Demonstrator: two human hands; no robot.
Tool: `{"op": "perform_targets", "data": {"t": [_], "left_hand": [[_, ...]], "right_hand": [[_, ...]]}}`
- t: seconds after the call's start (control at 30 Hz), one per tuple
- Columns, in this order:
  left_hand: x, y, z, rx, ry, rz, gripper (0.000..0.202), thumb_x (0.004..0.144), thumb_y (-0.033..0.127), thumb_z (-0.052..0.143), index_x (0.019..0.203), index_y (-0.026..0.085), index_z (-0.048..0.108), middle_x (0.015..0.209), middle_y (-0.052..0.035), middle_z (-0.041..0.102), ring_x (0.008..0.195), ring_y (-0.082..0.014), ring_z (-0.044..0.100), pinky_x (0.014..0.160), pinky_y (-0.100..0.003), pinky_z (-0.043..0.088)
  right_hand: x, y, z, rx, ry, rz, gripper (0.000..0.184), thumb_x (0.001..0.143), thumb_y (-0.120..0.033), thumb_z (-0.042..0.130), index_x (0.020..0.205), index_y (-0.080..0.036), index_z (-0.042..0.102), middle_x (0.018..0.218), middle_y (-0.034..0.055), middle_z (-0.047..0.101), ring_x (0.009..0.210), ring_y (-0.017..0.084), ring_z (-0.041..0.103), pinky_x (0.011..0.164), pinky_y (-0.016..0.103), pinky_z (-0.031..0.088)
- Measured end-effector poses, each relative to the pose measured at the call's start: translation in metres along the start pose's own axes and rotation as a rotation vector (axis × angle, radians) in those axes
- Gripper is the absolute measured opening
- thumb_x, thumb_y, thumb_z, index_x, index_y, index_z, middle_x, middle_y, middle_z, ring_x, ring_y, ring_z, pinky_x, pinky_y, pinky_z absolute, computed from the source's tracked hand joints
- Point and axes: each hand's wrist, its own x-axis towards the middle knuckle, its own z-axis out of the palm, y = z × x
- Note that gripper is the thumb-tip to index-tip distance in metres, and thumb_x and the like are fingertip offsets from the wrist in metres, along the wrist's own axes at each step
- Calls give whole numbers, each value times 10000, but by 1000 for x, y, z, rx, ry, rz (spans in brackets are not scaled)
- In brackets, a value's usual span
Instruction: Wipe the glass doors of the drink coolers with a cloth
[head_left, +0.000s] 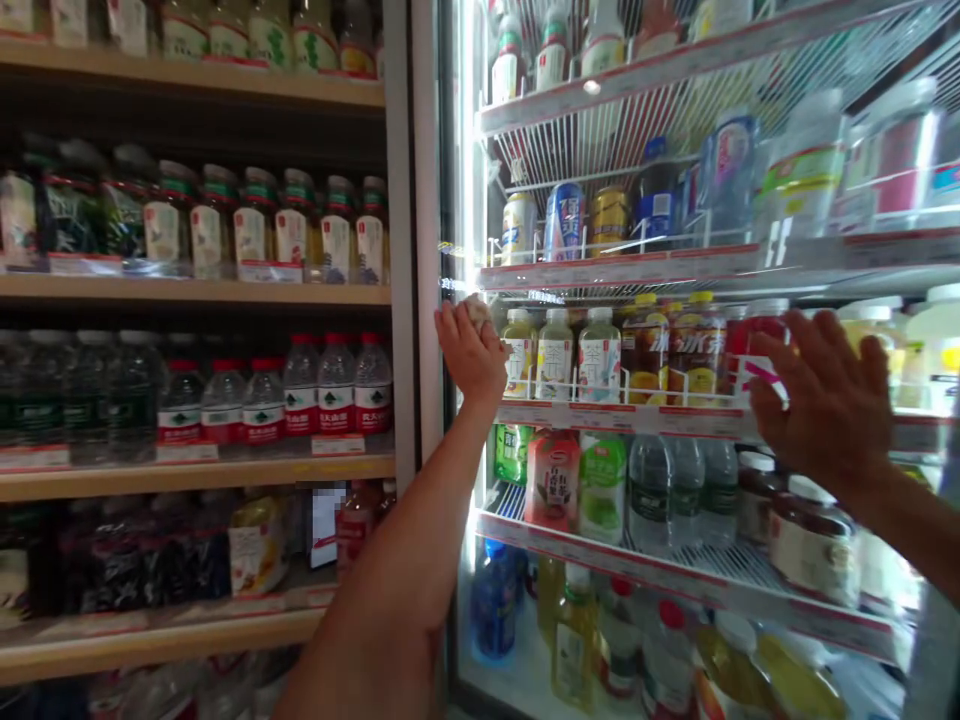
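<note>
My left hand [471, 352] is raised at the left edge of an open drinks fridge, its fingers closed round a small pale wad, perhaps a cloth [477, 309], pressed near the lit door frame [455, 300]. My right hand [825, 400] reaches into the fridge with fingers spread, lying against a bottle with a red and white label [754, 345] on the middle wire shelf [630, 415]. Whether it grips that bottle is not clear. Pale green tea bottles [556, 352] and dark iced-tea bottles [694, 345] stand between my two hands.
Wooden shelves [195, 470] on the left carry water bottles with red caps [334, 385] and tea bottles above. The fridge's upper shelf holds cans [564, 220]; lower shelves hold water, juice and dark jars [814, 540]. A glass door edge [930, 640] shows at right.
</note>
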Motion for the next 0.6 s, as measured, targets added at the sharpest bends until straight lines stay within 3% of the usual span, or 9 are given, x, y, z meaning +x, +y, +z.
{"op": "perform_targets", "data": {"t": [0.07,0.17,0.23,0.27,0.33,0.37,0.43,0.5,0.6], "left_hand": [[-5,13,6,11,11,24,496,914,289,266,1364,85,302,1458,-165,310,1418,-241,41,1148,-513,153],[-24,39,13,8,-177,407,479,911,279,296,1359,118,344,1434,-101,382,1416,-198,72,1150,-408,213],[-25,37,8,20,-281,598,461,910,288,310,1340,140,382,1416,-81,415,1404,-183,151,1139,-379,241],[-20,29,3,41,-264,568,452,909,291,312,1327,143,399,1406,-87,428,1393,-187,196,1128,-383,264],[-4,8,-3,96,-62,276,444,904,313,339,1311,154,418,1393,-106,439,1376,-202,251,1116,-404,290],[4,2,-4,96,4,182,471,908,300,324,1331,101,381,1420,-165,383,1389,-249,205,1121,-480,253],[9,3,2,77,49,139,487,908,288,323,1354,93,345,1437,-175,351,1400,-262,157,1128,-507,223],[-1,22,11,40,-20,305,485,907,275,334,1364,113,338,1430,-145,376,1403,-244,149,1131,-472,240],[-18,45,16,-21,-212,667,483,900,263,371,1365,133,345,1408,-107,423,1398,-223,174,1122,-421,273]], "right_hand": [[-1,1,1,-3,17,-47,490,903,-350,396,1385,-262,377,1458,51,370,1344,283,326,1105,506,234],[-2,4,2,-18,3,-50,479,889,-293,423,1364,-232,407,1459,63,367,1348,279,323,1111,497,229],[-3,6,2,-41,-3,-65,449,881,-273,436,1323,-201,455,1442,84,395,1347,269,327,1111,477,228],[-3,6,2,-61,-3,-79,434,878,-271,438,1303,-188,472,1430,95,410,1345,265,333,1109,470,230],[-3,6,2,-114,5,-110,410,879,-274,437,1273,-173,488,1411,112,433,1343,260,337,1100,466,240],[-3,6,3,-138,2,-110,403,881,-275,437,1266,-170,488,1406,115,439,1346,257,333,1097,466,244],[-3,5,3,-159,-10,-89,401,883,-271,443,1270,-168,475,1409,118,434,1353,255,320,1094,472,248],[-2,4,2,-130,-25,-79,423,884,-260,442,1300,-182,444,1426,109,413,1361,253,303,1096,480,241],[-2,4,-1,-83,-48,-79,479,883,-237,439,1358,-227,378,1455,78,374,1368,244,290,1105,485,228]]}}
